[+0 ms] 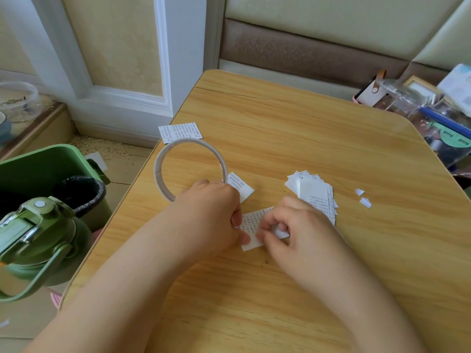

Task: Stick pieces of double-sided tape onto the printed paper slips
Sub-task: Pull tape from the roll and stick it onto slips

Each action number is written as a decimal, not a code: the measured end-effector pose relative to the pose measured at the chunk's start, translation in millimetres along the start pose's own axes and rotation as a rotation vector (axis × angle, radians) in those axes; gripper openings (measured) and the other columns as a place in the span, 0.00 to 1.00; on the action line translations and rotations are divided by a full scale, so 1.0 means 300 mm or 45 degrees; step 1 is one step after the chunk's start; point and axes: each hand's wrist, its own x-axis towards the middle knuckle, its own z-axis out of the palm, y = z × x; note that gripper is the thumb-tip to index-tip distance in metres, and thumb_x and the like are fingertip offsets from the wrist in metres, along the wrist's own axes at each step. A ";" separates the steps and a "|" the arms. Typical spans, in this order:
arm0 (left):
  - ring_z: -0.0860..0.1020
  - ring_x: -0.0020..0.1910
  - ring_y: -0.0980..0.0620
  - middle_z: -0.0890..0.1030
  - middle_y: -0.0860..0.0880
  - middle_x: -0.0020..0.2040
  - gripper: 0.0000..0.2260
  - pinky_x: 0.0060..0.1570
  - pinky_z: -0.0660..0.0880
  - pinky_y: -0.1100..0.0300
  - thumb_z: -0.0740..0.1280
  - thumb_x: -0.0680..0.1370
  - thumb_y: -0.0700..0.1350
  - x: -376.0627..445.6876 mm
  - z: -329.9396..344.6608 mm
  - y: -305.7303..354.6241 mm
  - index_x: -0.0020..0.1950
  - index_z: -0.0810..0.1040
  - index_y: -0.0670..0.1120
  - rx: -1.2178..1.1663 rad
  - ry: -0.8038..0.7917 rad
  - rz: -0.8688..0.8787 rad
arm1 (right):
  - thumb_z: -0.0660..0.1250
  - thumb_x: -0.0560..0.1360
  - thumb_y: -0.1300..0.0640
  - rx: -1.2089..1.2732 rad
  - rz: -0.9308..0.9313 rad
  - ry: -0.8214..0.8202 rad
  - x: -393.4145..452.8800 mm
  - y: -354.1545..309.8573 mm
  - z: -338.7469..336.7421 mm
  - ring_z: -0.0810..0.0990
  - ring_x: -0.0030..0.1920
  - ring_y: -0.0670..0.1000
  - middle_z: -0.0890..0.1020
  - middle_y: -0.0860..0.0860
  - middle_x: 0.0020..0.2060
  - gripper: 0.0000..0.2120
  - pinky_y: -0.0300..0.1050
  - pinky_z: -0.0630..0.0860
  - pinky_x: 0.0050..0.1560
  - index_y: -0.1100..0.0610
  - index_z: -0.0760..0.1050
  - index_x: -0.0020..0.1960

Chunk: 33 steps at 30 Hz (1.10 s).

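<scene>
A printed paper slip (251, 222) lies on the wooden table (318, 138) between my hands. My left hand (214, 215) grips the large white ring of double-sided tape (163, 164), which stands tilted on the table, and its fingertips touch the slip's left edge. My right hand (298, 228) pinches a small white piece of tape (280, 233) at the slip's right side. A second slip (242, 188) lies just behind my left hand. A fanned stack of slips (314, 192) sits right of it. One more slip (180, 131) lies at the table's far left edge.
Two small white scraps (363, 198) lie right of the stack. A green bin (51, 174) and a green bottle (38, 240) stand off the table's left side. Clear plastic bags with clutter (433, 110) sit at the back right corner.
</scene>
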 end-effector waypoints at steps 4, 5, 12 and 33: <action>0.65 0.52 0.54 0.67 0.58 0.40 0.09 0.53 0.68 0.60 0.70 0.72 0.56 -0.001 0.002 -0.001 0.44 0.74 0.55 -0.005 0.014 0.005 | 0.67 0.75 0.55 -0.023 0.026 0.109 0.022 -0.001 0.010 0.70 0.45 0.42 0.69 0.42 0.37 0.04 0.32 0.64 0.46 0.52 0.78 0.41; 0.65 0.52 0.54 0.67 0.58 0.40 0.09 0.53 0.67 0.60 0.70 0.72 0.57 -0.001 0.002 -0.001 0.43 0.73 0.54 -0.012 0.019 0.012 | 0.68 0.75 0.55 0.007 -0.005 0.058 0.022 -0.010 0.018 0.70 0.43 0.41 0.68 0.42 0.37 0.04 0.31 0.64 0.44 0.51 0.78 0.41; 0.65 0.53 0.53 0.66 0.58 0.40 0.09 0.54 0.67 0.60 0.70 0.72 0.57 0.000 0.004 -0.003 0.43 0.72 0.55 0.007 0.024 0.018 | 0.68 0.75 0.56 -0.007 -0.026 0.112 0.038 -0.020 0.035 0.67 0.44 0.44 0.67 0.41 0.37 0.05 0.34 0.61 0.43 0.52 0.77 0.41; 0.67 0.52 0.55 0.72 0.57 0.45 0.09 0.51 0.68 0.62 0.71 0.71 0.56 0.001 0.003 -0.004 0.46 0.76 0.54 0.021 0.020 -0.023 | 0.67 0.76 0.55 -0.049 0.009 0.148 0.020 0.020 0.010 0.69 0.45 0.44 0.67 0.42 0.36 0.04 0.34 0.60 0.44 0.53 0.78 0.43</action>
